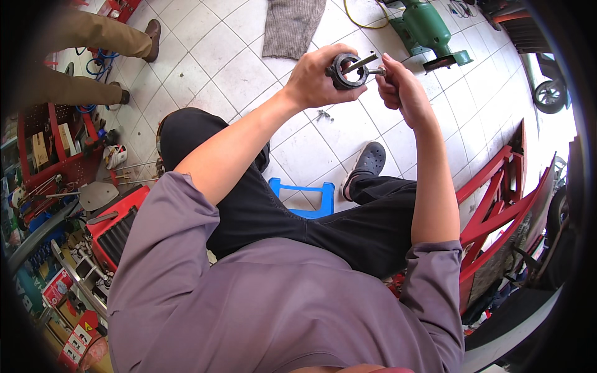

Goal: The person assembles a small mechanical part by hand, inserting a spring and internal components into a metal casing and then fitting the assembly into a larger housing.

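My left hand (309, 78) is wrapped round a dark metal ring-shaped part (339, 79), held up over the tiled floor in front of my knees. A thin greyish rod (362, 63) slants across the ring's opening; where its lower end rests I cannot tell. At the ring's right side a small silver bolt (378, 71) sticks out. My right hand (403, 93) has its fingers curled at the bolt's outer end, thumb side up, pinching it. Several small metal pieces (324, 115) lie on the tiles below my hands.
A grey cloth (291, 28) and a green machine (429, 31) lie ahead. Between my legs stands a blue plastic stool (326, 199). Red metal framing (491, 205) is close on my right. Tools and a red rack (68, 165) crowd the left, near another person's legs (102, 34).
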Demonstrator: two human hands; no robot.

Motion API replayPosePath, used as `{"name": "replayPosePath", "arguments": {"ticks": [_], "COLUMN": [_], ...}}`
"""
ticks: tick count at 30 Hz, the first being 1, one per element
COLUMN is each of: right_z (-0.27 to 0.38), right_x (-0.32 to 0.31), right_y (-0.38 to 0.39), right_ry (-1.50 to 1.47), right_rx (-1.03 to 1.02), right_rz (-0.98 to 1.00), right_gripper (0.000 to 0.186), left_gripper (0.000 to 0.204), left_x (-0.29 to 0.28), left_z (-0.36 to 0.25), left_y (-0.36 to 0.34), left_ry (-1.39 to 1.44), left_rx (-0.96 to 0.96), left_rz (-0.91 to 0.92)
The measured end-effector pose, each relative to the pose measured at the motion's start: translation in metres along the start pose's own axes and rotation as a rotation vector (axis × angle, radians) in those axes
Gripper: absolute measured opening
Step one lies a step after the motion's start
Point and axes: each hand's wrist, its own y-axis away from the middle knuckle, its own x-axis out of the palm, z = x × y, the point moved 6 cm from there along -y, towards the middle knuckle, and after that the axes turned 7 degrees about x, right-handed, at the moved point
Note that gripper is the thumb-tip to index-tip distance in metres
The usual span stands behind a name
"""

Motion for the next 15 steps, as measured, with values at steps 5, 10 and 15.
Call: {"name": "replayPosePath", "arguments": {"ticks": [5, 10, 15], "right_z": [0.008, 0.006, 0.008], "right_x": [0.009, 0.004, 0.012], "right_y": [0.002, 0.002, 0.003], "right_ry": [0.022, 0.020, 0.098], "right_rx": [-0.103, -0.062, -0.110], "right_rz": [0.081, 0.016, 0.061], "right_gripper": [0.034, 0.030, 0.033], "left_gripper": [0.048, 0.047, 0.047], "left_x": [0.000, 0.000, 0.000], "left_z": [-0.001, -0.001, -0.001], "left_y": [0.001, 0.000, 0.000], "left_ry": [0.035, 0.015, 0.025], "left_rx": [0.003, -0.006, -0.016], "left_rz": [-0.014, -0.008, -0.011]}}
